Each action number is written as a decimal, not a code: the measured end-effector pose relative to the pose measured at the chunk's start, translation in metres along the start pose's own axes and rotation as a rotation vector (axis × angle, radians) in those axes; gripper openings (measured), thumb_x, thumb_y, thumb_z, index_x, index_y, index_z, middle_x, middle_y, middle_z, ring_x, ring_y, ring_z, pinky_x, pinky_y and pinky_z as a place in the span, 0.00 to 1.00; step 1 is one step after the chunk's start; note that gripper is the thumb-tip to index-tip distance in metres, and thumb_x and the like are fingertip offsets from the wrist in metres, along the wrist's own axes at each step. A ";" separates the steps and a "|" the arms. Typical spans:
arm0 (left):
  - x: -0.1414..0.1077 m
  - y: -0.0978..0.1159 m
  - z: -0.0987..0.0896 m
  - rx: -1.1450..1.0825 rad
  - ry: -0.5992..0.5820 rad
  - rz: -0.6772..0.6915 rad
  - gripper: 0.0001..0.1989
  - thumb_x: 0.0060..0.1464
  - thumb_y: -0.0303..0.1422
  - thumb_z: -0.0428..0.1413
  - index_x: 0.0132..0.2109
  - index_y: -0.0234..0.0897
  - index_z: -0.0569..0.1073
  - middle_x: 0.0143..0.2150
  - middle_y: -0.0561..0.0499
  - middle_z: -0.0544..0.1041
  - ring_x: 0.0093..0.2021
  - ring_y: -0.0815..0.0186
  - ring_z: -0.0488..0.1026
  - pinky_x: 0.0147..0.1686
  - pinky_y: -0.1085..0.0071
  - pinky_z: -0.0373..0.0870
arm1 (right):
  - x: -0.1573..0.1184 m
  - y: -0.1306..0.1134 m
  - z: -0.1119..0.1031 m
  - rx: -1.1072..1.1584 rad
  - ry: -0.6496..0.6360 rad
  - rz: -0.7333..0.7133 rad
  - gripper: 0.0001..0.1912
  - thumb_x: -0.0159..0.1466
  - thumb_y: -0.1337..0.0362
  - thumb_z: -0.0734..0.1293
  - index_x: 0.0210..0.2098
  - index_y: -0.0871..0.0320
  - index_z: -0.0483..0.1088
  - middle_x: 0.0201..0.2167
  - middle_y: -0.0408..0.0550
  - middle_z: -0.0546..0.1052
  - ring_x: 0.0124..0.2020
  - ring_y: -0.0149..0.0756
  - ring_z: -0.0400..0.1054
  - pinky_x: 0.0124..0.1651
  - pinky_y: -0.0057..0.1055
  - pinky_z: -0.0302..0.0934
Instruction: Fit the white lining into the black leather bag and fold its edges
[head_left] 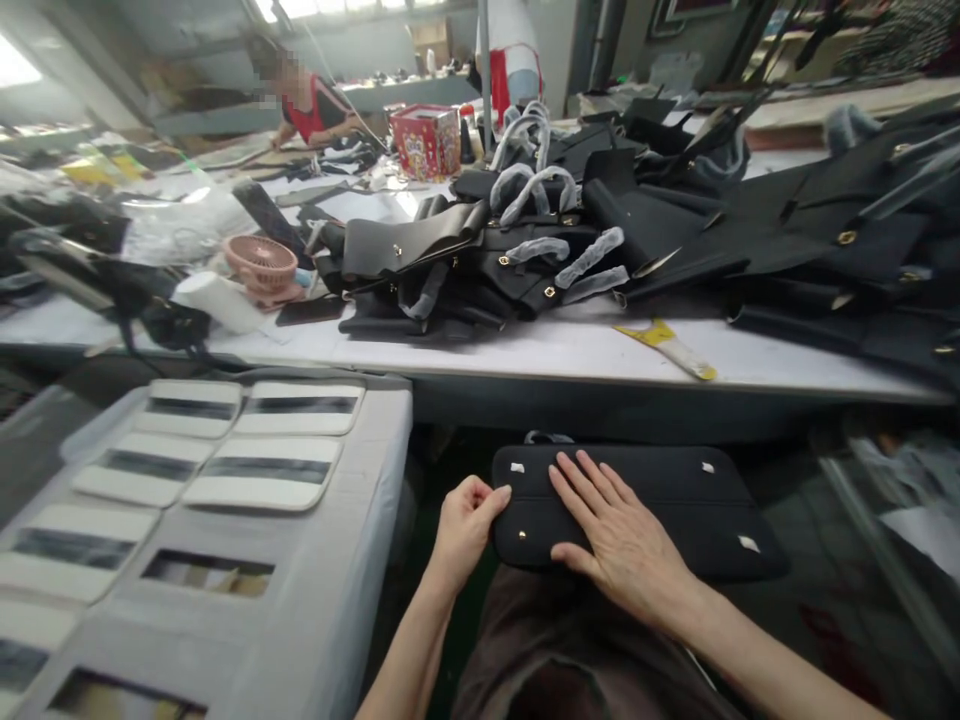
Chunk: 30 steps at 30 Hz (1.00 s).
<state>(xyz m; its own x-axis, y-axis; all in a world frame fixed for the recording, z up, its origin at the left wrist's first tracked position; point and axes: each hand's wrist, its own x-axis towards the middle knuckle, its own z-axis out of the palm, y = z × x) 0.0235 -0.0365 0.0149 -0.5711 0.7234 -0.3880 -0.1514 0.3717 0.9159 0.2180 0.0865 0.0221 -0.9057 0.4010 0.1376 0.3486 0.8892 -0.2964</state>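
Observation:
A black handbag [675, 500] lies across my lap with its flat base turned up. White bits of wrapping [748, 544] cover the metal feet at three of its corners, while the foot at the near left corner is a bare gold stud [523, 535]. My right hand [611, 520] rests flat on the base, fingers stretched out. At the bag's left edge, my left hand [472, 510] is closed, thumb against curled fingers; whatever it may pinch is too small to make out. Part of a wrapped handle [547, 437] shows beyond the far edge.
Black bags with wrapped handles [525, 250] are heaped on the white table [480, 358] ahead. A yellow-tipped tool [667, 348] lies near its edge, a pink fan [261, 265] further left. Pale panels [266, 470] cover a box at left. A person [311, 110] works behind.

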 end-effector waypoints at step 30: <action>0.032 0.006 0.062 1.153 -0.073 0.899 0.29 0.68 0.42 0.35 0.70 0.33 0.50 0.69 0.44 0.58 0.70 0.54 0.50 0.67 0.47 0.48 | 0.018 -0.016 -0.021 0.204 0.129 -0.064 0.39 0.61 0.55 0.66 0.67 0.64 0.52 0.70 0.57 0.50 0.71 0.43 0.44 0.72 0.40 0.41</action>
<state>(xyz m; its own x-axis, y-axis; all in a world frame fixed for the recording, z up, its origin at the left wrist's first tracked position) 0.0542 0.0251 0.0016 -0.0755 0.9723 0.2212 0.9620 0.0126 0.2728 0.2019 0.0843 0.0491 -0.8815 0.3821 0.2773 0.2241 0.8556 -0.4666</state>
